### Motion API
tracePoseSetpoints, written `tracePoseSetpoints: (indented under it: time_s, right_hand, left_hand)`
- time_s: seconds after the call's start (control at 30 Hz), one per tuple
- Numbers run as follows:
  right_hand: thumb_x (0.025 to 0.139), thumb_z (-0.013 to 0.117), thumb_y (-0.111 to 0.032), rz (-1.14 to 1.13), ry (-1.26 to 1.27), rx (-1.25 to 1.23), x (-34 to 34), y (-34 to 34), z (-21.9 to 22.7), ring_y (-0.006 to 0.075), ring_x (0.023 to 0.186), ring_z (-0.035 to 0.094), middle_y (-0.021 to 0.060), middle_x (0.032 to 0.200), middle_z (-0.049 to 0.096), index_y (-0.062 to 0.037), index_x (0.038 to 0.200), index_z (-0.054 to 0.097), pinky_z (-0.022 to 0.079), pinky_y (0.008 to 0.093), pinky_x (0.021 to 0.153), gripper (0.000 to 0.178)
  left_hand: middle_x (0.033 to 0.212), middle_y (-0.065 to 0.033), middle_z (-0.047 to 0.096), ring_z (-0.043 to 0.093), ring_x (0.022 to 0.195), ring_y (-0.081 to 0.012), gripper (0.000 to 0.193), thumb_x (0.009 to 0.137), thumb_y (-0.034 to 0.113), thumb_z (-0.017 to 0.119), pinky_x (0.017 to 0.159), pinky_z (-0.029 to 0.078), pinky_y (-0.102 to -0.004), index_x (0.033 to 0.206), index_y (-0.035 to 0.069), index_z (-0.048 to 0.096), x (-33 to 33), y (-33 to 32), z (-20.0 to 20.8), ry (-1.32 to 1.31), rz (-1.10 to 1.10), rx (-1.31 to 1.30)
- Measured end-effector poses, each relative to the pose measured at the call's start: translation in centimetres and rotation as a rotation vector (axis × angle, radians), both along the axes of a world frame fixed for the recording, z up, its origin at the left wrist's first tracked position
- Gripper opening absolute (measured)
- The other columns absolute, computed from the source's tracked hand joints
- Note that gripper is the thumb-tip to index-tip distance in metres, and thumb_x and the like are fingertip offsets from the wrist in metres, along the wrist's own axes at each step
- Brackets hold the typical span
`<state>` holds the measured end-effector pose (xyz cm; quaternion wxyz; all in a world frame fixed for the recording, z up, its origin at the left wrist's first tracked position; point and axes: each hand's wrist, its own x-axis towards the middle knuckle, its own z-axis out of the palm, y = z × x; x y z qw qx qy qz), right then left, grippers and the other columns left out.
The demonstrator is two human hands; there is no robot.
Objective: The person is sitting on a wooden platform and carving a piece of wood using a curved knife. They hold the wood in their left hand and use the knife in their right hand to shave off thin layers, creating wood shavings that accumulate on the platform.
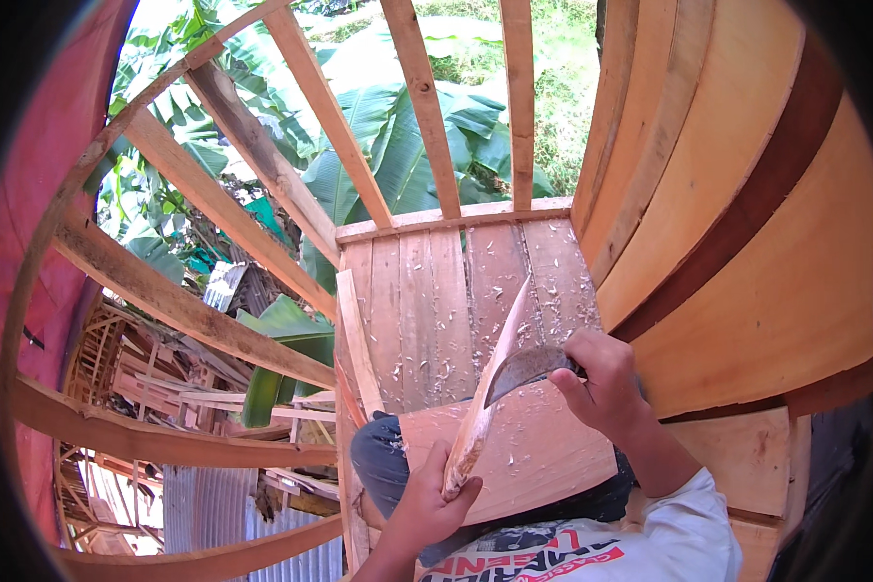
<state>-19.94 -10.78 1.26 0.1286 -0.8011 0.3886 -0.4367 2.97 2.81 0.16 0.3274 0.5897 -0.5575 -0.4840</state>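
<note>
My left hand [429, 506] is closed round the near end of a long, pale strip of wood [477, 422] that tapers to a point at its far end. The strip slants up and away over a flat wooden board [548, 461] lying on my lap. In my right hand [606, 383], fingers wrapped round its handle, is a knife [528, 369] with a broad, dark, curved blade. The blade lies against the right side of the strip, near its middle. My grip hides most of the knife's handle. Small wood shavings dot the board.
Shavings are scattered over the plank floor [417, 320] ahead. Wooden slats [330, 116] form an open railing at the front and left, with banana leaves beyond. A wooden plank wall [747, 291] closes the right side. A narrow batten [359, 344] leans at the floor's left edge.
</note>
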Motion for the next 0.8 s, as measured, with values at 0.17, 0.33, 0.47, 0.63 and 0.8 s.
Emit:
tracePoseSetpoints:
  time_s: [0.17,0.33,0.47,0.63,0.8]
  right_hand:
    - [0.085,0.060,-0.054,-0.073,0.002,-0.039,-0.3,-0.5,1.1,0.0313,0.051,0.052,0.0114,0.055,0.046,-0.0044,0.063,0.052,0.039,0.0376,0.046,0.055]
    - [0.083,0.061,-0.057,-0.078,-0.012,-0.054,-0.7,-1.1,1.4,0.0306,0.047,0.050,0.0113,0.051,0.043,-0.0049,0.058,0.049,0.038,0.0370,0.044,0.059]
    - [0.080,0.064,-0.058,-0.089,0.005,-0.050,-0.4,-0.9,1.9,0.0298,0.047,0.050,0.0113,0.052,0.044,-0.0044,0.058,0.050,0.037,0.0356,0.044,0.060]
    - [0.079,0.067,-0.056,-0.149,-0.020,-0.009,-0.2,-0.9,2.0,0.0299,0.046,0.047,0.0120,0.052,0.043,-0.0032,0.057,0.049,0.036,0.0350,0.043,0.059]
    - [0.080,0.068,-0.053,-0.180,-0.161,0.110,-1.1,-1.4,2.0,0.0312,0.046,0.043,0.0122,0.051,0.041,-0.0022,0.057,0.048,0.034,0.0350,0.043,0.059]
  left_hand:
    - [0.067,-0.0063,0.048,0.045,0.061,-0.0123,0.021,0.086,0.009,0.062,0.055,0.037,-0.0292,0.100,0.002,0.048,0.2,0.4,-0.1,0.030,-0.067,0.033]
    - [0.069,-0.0028,0.047,0.044,0.064,-0.0105,0.018,0.084,0.004,0.061,0.057,0.036,-0.0276,0.096,0.002,0.049,-0.2,0.7,-0.2,0.151,-0.070,0.095]
    - [0.070,-0.0014,0.046,0.044,0.064,-0.0096,0.017,0.082,0.000,0.061,0.057,0.036,-0.0272,0.091,0.004,0.048,0.2,1.2,-0.7,0.179,-0.091,0.163]
    - [0.070,-0.0010,0.046,0.044,0.063,-0.0097,0.015,0.082,0.000,0.061,0.057,0.036,-0.0273,0.088,0.005,0.048,0.2,1.9,-1.9,0.257,-0.078,0.149]
    - [0.070,-0.0010,0.046,0.044,0.065,-0.0097,0.013,0.083,-0.001,0.060,0.059,0.037,-0.0267,0.086,0.004,0.049,-0.4,2.7,-2.9,0.344,-0.158,0.215]
